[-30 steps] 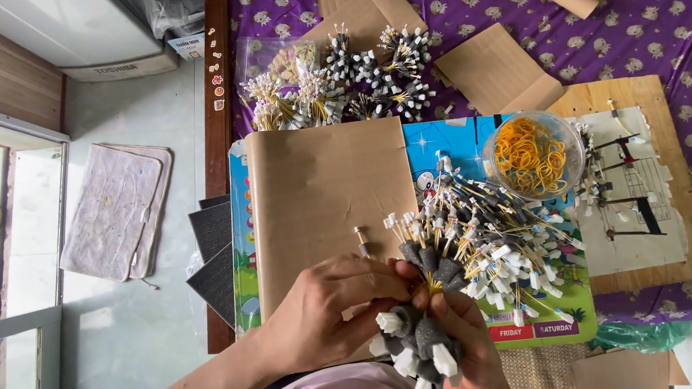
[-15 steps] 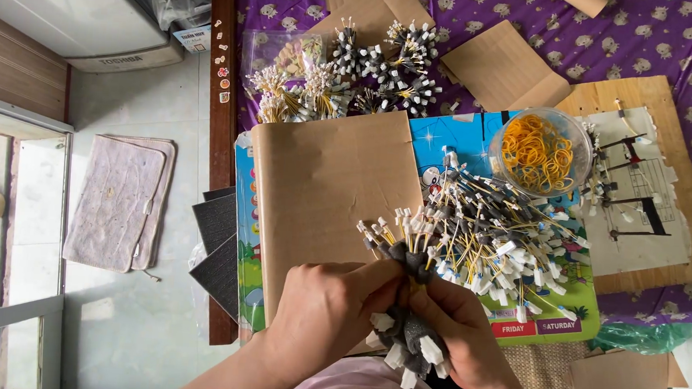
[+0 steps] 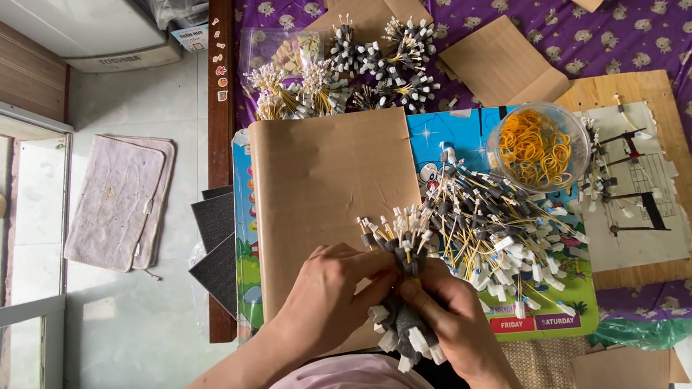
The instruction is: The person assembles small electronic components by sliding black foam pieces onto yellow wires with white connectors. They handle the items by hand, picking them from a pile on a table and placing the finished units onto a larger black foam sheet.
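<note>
Head view: left hand and right hand both grip one cable bundle; one bowl nearby.

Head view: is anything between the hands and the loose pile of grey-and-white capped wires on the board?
Nothing visible. Both hands hold a bundle of grey-capped wires; the loose pile lies just beyond, unobstructed.

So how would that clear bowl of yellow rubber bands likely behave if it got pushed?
The clear bowl looks thin-walled and plastic, so probably light. It sits flat and wide on the board, so it would likely slide rather than tip. The rubber bands lie loose inside and are floppy; a hard shove might spill some.
</note>
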